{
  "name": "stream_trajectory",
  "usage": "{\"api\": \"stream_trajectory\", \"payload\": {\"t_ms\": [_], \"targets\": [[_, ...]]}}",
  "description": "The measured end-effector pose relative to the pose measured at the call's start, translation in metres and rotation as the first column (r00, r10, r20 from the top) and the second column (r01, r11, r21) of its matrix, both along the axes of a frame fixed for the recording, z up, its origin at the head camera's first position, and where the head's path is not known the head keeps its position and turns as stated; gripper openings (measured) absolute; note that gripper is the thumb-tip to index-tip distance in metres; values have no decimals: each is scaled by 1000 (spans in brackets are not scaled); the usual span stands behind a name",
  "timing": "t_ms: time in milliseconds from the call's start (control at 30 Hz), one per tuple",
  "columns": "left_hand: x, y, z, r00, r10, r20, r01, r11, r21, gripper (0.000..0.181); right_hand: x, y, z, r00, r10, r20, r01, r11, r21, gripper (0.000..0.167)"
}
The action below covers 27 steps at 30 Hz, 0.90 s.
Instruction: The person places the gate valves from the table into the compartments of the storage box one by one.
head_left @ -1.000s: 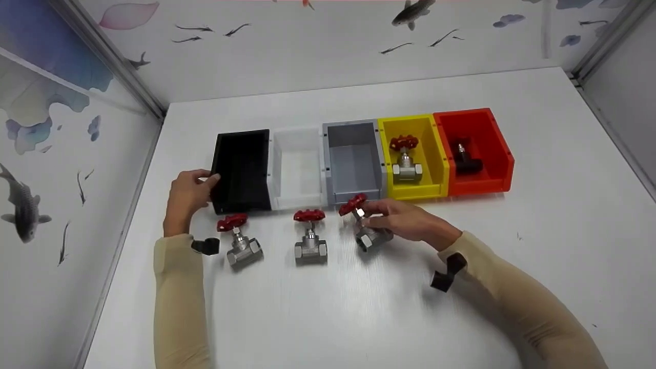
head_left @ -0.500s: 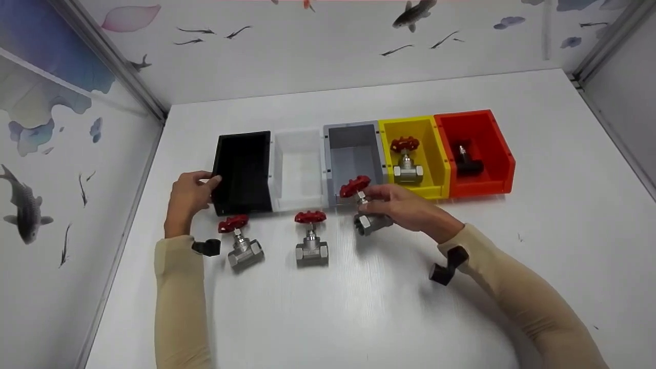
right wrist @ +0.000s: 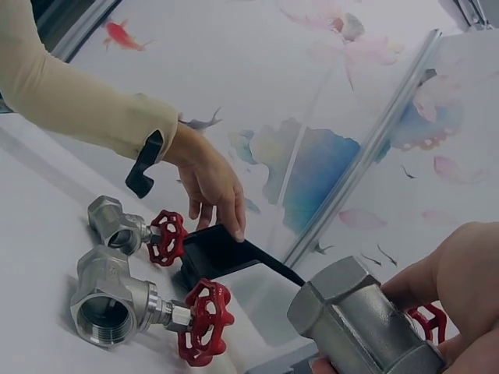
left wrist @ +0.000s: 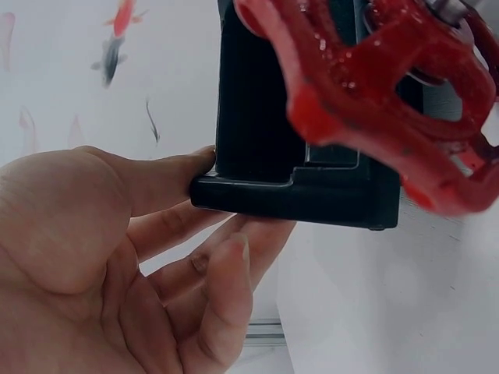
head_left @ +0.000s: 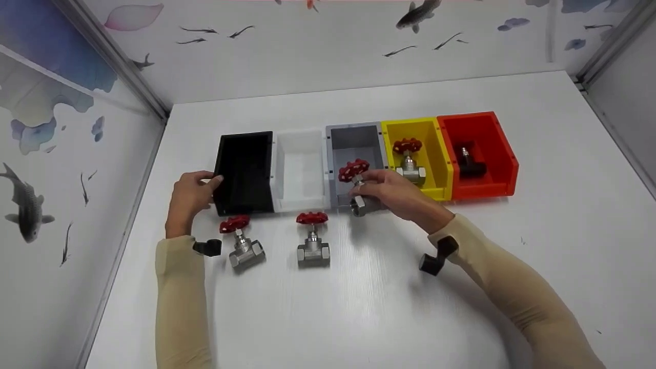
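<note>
While right hand (head_left: 400,195) grips valve (head_left: 358,180), fingertips (head_left: 356,191) between handwheel (head_left: 353,170) and body (head_left: 357,206)

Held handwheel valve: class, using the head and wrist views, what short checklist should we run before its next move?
1. Handwheel valve gripped by the right hand: ok.
2. Whole gray bin interior visible: not ok, the valve and hand cover part.
3. Valve's clearance from the gray bin's front edge: cannot tell, they overlap in the head view.
4. Left hand touching the black bin: ok.
5. Second valve inside the yellow bin: ok.
</note>
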<state>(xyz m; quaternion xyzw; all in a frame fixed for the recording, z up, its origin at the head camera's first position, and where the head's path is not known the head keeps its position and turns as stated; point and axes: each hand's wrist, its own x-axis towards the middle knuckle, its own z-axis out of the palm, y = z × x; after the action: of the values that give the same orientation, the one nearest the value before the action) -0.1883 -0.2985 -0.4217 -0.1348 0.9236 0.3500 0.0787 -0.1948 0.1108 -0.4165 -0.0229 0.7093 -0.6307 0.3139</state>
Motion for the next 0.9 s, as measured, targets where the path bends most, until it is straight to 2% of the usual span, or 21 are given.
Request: {"api": "stream_trajectory", "payload": {"t_ms": [100, 233, 333, 467, 700, 900], "targets": [[-1, 0, 0, 1000, -3, 3, 3, 1000, -1, 47, -3, -3, 0, 1000, -31, -6, 31, 999, 41, 50], [-1, 0, 1, 1000, -5, 3, 5, 1000, -1, 46, -7, -5, -1, 997, -68, 26, 67, 997, 41, 60], [-1, -1, 1, 1000, -8, 4, 8, 1000, 1, 46, -10, -7, -1, 996, -80, 46, 80, 997, 20, 59], [0, -1, 1, 1000, -9, 11, 9, 1000, 3, 46, -13, -9, 0, 997, -78, 28, 77, 996, 36, 59], [-1, -2, 2, 1000, -19, 4, 19, 1000, 0, 47, -18, -13, 2, 994, -106, 33, 106, 994, -15, 61], [-1, -2, 3, 1000, -20, 6, 20, 1000, 12, 48, -21, -14, 2, 991, -126, 37, 126, 992, 2, 59]]}}
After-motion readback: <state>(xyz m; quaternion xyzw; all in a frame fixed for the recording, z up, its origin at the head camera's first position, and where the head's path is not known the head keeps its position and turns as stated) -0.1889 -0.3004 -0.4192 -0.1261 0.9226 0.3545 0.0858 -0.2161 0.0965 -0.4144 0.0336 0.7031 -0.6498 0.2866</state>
